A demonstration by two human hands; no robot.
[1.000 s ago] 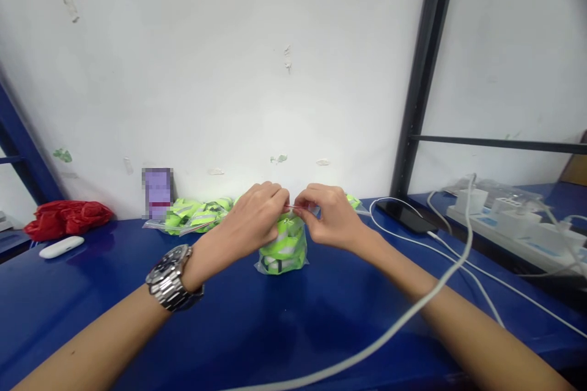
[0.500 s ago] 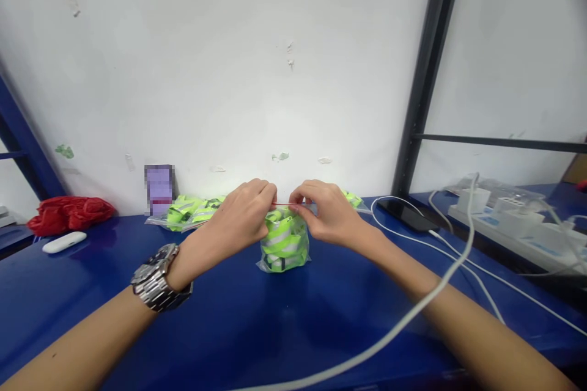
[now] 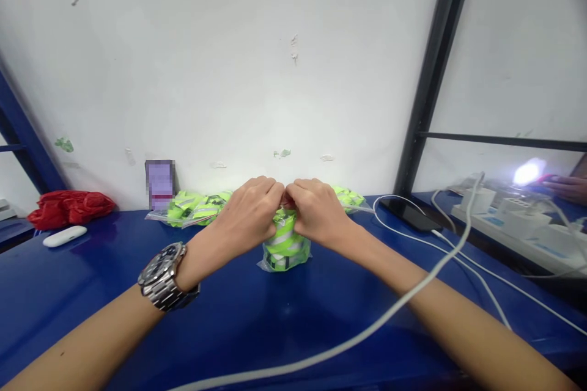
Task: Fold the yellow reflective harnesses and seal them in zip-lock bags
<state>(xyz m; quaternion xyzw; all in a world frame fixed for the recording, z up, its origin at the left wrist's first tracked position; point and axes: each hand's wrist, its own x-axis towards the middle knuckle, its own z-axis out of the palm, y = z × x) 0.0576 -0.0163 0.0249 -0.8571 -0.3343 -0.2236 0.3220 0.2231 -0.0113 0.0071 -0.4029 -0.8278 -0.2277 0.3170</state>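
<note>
A clear plastic bag [image 3: 287,250] of neon yellow-green strips with silvery bands stands upright on the blue table [image 3: 220,330]. My left hand [image 3: 254,208] is closed on the left side of its top edge, where a bit of red shows between the hands. Opposite it, my right hand [image 3: 316,211] is closed on the top edge too, the knuckles of both hands nearly touching. Fingertips of both hands are mostly hidden. Similar bags of yellow-green strips lie behind, one by my left hand [image 3: 195,208] and one beyond my right [image 3: 349,197].
A red bundle [image 3: 71,208], a white case [image 3: 65,236] and a blurred upright card [image 3: 160,184] are at the left. At the right lie a black phone [image 3: 407,214], white cables [image 3: 367,336] and a power strip [image 3: 527,229]. Another person's hand [image 3: 568,186] shows near a bright light.
My right hand has moved left and my left hand slightly right, so they now nearly meet over the bag. A bright light and another person's hand have appeared at the far right.
</note>
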